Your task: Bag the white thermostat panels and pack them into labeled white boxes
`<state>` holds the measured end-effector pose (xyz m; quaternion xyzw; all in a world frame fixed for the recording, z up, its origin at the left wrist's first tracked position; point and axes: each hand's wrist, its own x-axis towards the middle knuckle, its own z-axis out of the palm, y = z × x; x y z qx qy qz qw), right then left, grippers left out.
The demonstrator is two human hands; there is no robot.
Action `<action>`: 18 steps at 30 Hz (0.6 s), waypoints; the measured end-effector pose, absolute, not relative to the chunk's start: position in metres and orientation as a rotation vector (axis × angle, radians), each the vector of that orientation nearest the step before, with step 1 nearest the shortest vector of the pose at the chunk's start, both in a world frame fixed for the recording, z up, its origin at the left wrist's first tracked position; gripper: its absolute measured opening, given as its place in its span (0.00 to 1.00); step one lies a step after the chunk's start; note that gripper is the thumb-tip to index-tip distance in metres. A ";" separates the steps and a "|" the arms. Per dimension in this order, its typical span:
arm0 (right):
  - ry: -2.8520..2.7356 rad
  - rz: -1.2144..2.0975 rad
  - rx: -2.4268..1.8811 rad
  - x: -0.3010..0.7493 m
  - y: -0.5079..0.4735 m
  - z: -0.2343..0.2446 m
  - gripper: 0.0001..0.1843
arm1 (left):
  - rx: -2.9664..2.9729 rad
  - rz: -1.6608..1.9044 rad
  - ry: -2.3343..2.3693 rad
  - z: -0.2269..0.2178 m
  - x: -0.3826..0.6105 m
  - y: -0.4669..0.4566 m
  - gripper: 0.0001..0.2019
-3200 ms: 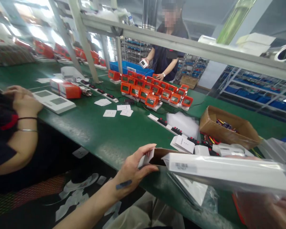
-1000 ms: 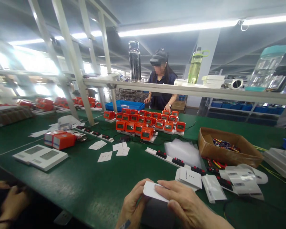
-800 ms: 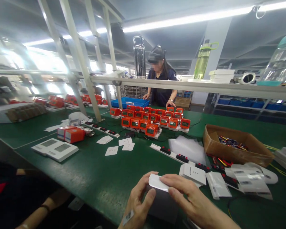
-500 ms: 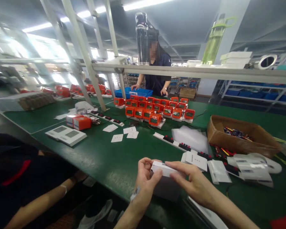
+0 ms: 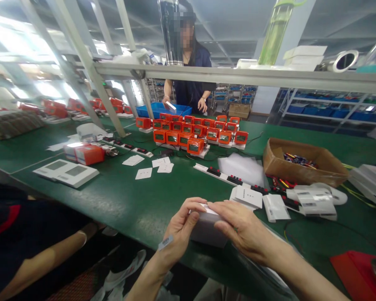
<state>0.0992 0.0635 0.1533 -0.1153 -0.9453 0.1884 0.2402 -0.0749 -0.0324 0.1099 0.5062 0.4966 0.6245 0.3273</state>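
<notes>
Near the front edge of the green table [image 5: 138, 205], both my hands hold a small white box [image 5: 208, 230]. My left hand [image 5: 181, 228] grips its left end, thumb and fingers closed on it. My right hand [image 5: 241, 230] lies over its top right, fingers curled on the flap. Just beyond lie white leaflets [image 5: 246, 196] and small clear bags [image 5: 313, 200].
Rows of orange devices [image 5: 191, 133] stand mid-table. A cardboard box [image 5: 301, 165] of small parts sits at right, white panels [image 5: 65, 172] at left. A person [image 5: 188, 79] works across the table; another person's arm [image 5: 40, 263] is at my left. A red tray [image 5: 360, 271] lies at the lower right.
My hands brought a white box together from the earlier bag and carton, and they now press on its top. The view tilted down. The person across shifted left.
</notes>
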 end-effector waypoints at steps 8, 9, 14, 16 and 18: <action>-2.558 0.064 -0.248 0.098 0.061 0.141 0.19 | 1.484 1.655 1.176 0.097 -0.089 -0.027 0.07; -2.532 0.027 -0.235 0.097 0.061 0.139 0.19 | 1.492 1.655 1.169 0.096 -0.091 -0.026 0.07; -2.483 -0.126 -0.239 0.095 0.060 0.129 0.20 | 1.524 1.690 1.171 0.090 -0.094 -0.022 0.06; -2.475 -0.164 -0.253 0.095 0.059 0.125 0.22 | 1.526 1.701 1.171 0.088 -0.095 -0.021 0.06; -2.471 -0.167 -0.248 0.095 0.058 0.123 0.23 | 1.529 1.693 1.182 0.087 -0.095 -0.021 0.06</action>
